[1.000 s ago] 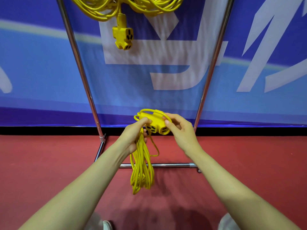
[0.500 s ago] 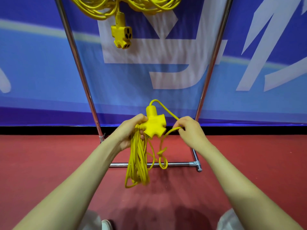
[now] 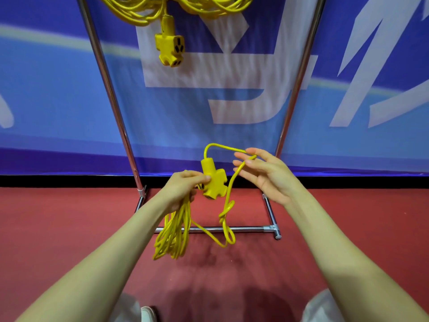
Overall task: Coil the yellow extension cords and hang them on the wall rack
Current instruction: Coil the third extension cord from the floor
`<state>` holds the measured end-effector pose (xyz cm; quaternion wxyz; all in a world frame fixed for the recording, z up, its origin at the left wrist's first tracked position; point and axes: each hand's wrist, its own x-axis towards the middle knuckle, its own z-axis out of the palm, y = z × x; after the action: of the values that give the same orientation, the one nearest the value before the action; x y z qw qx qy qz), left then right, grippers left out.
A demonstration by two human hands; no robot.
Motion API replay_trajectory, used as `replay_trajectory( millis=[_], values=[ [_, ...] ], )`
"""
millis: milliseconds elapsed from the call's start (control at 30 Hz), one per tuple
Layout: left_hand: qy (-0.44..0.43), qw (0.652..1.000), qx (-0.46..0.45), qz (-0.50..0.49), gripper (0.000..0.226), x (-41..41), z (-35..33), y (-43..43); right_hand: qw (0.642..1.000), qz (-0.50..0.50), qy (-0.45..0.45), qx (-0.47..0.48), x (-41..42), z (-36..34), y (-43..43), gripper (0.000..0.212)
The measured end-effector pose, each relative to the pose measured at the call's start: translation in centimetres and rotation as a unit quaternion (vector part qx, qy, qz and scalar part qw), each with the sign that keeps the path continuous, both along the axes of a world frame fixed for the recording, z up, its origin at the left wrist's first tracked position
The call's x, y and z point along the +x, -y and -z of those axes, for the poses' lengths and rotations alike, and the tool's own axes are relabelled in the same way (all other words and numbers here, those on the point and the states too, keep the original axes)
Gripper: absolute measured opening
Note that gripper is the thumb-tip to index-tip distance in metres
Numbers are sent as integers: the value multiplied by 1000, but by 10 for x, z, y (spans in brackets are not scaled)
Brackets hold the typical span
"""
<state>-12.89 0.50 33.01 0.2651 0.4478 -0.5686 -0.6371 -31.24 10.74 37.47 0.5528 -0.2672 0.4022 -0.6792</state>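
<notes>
Rack post (image 3: 111, 98) and hung cord (image 3: 170, 46) ahead, my left hand (image 3: 181, 191) grip holding cord coil (image 3: 174, 235), right hand (image 3: 264, 175) grip gone from pinch to wide.

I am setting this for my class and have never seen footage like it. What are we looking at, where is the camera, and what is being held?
There is no machine here, only a person's two bare arms, filmed by a camera worn on the head that looks forward and down. The left hand grips a coiled yellow cord together with its socket block. A loose loop of the same cord runs over the straight fingers of the right hand. Behind them a metal rack stands on a red floor in front of a blue banner. At the top edge, another yellow cord hangs between the rack's poles.
</notes>
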Motion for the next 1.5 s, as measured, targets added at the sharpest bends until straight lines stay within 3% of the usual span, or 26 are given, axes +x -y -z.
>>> replay_trajectory(
  millis=[167,267,433,600,667,800,900,933,1000,1067,1133,1233,1333,1500],
  values=[
    [20,999,18,18,24,-2,13,0,996,60,58,-26,7,6,11,23],
    [0,999,33,31,14,-6,14,-3,995,67,77,-19,12,11,16,22],
    [11,993,21,113,31,-20,16,-22,996,50,58,49,28,29,20,21],
    [47,982,56,177,64,-23,20,-25,996,73,18,52,16,26,21,16],
    [42,980,60,188,54,-24,18,-28,994,93,13,61,11,26,20,17],
    [52,984,-21,171,8,-22,21,-30,985,136,46,93,-3,29,22,18],
    [-21,990,9,138,6,-23,19,-29,984,113,66,122,-3,33,23,18],
    [-52,990,31,125,7,-24,15,-27,985,93,43,139,-2,36,23,30],
    [-100,988,64,101,10,-23,6,-21,976,52,-92,189,3,42,23,51],
    [-129,984,89,86,13,-21,1,-16,939,0,-261,225,12,45,20,42],
    [-149,979,126,68,14,-18,-1,-14,898,-95,-368,219,21,47,14,19],
    [-177,966,186,41,14,-17,-1,-12,889,-215,-365,177,28,52,9,10],
    [-154,970,184,31,14,-15,0,-8,911,-171,-348,143,33,55,7,10],
    [-55,993,105,-11,25,-13,6,-7,908,-63,-391,137,30,45,10,23]
  ],
)
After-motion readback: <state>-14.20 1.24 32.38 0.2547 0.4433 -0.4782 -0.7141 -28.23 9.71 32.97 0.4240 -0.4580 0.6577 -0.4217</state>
